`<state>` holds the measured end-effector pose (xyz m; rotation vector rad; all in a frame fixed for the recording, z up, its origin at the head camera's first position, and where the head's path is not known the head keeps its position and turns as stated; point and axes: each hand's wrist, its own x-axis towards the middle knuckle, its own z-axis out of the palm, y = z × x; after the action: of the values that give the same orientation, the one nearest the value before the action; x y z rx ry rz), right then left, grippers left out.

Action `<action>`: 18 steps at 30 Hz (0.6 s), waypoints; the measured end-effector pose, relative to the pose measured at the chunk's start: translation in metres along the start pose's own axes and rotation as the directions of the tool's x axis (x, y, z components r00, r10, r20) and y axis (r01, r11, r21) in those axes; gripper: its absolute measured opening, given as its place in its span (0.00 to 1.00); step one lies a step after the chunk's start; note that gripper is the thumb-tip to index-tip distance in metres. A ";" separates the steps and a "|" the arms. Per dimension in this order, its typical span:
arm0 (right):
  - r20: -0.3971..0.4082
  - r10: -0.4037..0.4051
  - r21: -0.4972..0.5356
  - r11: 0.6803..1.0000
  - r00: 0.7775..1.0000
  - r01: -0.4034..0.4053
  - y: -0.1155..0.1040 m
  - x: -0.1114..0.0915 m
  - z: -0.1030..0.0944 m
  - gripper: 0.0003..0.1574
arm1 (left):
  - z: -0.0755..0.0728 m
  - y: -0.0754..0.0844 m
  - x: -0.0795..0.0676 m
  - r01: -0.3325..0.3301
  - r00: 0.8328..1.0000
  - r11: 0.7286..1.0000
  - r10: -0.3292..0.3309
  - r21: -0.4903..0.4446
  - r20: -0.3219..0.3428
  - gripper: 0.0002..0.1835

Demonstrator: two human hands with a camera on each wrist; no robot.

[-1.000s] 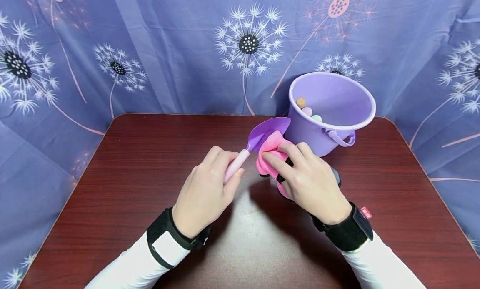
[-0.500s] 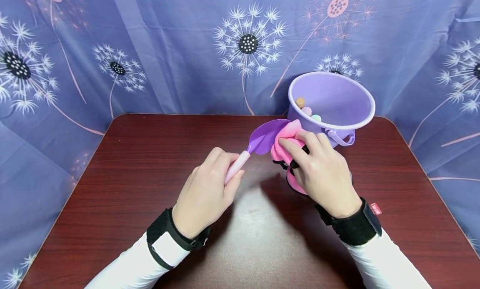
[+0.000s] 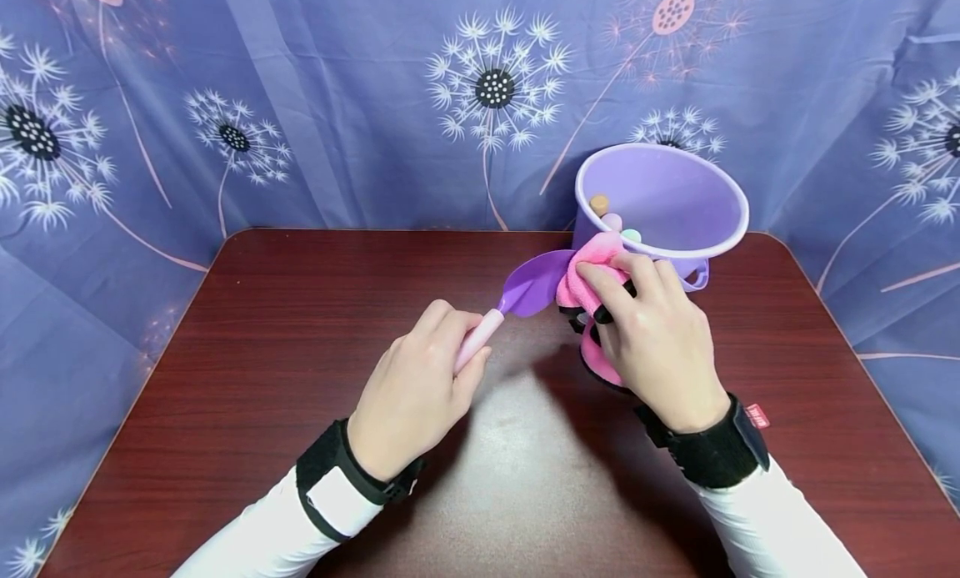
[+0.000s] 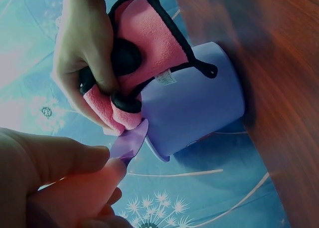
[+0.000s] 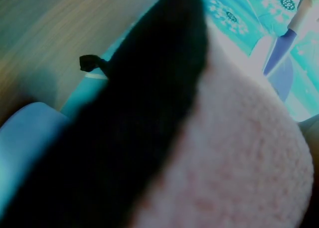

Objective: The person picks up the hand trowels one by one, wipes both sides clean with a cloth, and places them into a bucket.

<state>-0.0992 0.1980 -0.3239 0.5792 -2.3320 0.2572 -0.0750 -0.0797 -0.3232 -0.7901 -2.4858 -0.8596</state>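
My left hand [image 3: 415,382] grips the pale pink handle of a small trowel with a purple blade [image 3: 531,288], which points up and to the right. In my right hand [image 3: 663,344] a pink cleaning cloth [image 3: 592,273] with black trim is bunched between fingers and thumb. The cloth covers the blade's tip, while the rest of the blade shows. From the left wrist view, a black hanging loop [image 4: 205,69] and a white label [image 4: 166,78] show on the cloth [image 4: 152,38]. Pink fabric and black edging fill much of the right wrist view.
A lilac bucket [image 3: 678,198] stands at the back right of the dark red wooden table [image 3: 300,311], just behind the cloth. Several small round-ended pieces, tan, pink and mint, lie inside it. A blue curtain [image 3: 360,103] with dandelion prints hangs behind the table.
My right hand and the cloth have slid right along the trowel blade to its tip, uncovering more of the blade. The left hand has barely moved; the blade has dipped slightly.
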 end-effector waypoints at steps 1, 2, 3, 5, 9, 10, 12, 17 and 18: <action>0.009 0.006 -0.006 1.000 1.000 -0.006 0.000 0.000 -0.001 0.36 | 0.000 0.000 0.000 0.000 1.000 1.000 0.000 0.003 0.002 0.12; 0.015 0.010 -0.011 1.000 1.000 -0.010 0.000 0.000 -0.001 0.36 | 0.001 0.000 0.000 -0.002 1.000 1.000 0.002 0.006 0.003 0.12; 0.017 0.014 -0.012 1.000 1.000 -0.013 0.000 0.000 -0.001 0.35 | 0.001 0.000 0.000 -0.003 1.000 1.000 0.003 0.009 0.003 0.12; 0.017 0.019 -0.008 1.000 1.000 -0.019 -0.001 0.000 -0.001 0.35 | 0.001 0.001 0.000 -0.007 1.000 1.000 0.007 0.016 -0.001 0.12; 0.015 0.018 -0.005 1.000 1.000 -0.018 -0.003 0.000 0.000 0.37 | 0.002 0.001 -0.001 -0.007 1.000 1.000 0.007 0.016 -0.002 0.12; 0.010 0.014 -0.001 1.000 1.000 -0.014 -0.004 0.000 0.000 0.38 | 0.003 0.001 -0.001 -0.007 1.000 1.000 0.007 0.018 -0.001 0.12; -0.001 0.002 0.004 1.000 1.000 -0.002 -0.005 0.000 0.001 0.40 | 0.004 0.002 -0.001 -0.005 1.000 1.000 0.005 0.021 0.004 0.11; -0.042 -0.025 0.030 0.999 0.999 0.027 -0.010 0.000 0.003 0.41 | 0.006 0.002 -0.002 -0.001 1.000 1.000 0.001 0.029 0.007 0.09; -0.043 -0.031 0.033 0.999 0.999 0.032 -0.011 0.000 0.003 0.41 | 0.006 0.002 -0.002 0.000 1.000 1.000 0.000 0.030 0.008 0.09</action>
<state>-0.0962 0.1873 -0.3262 0.6210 -2.2800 0.2921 -0.0730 -0.0751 -0.3278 -0.7844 -2.4997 -0.8186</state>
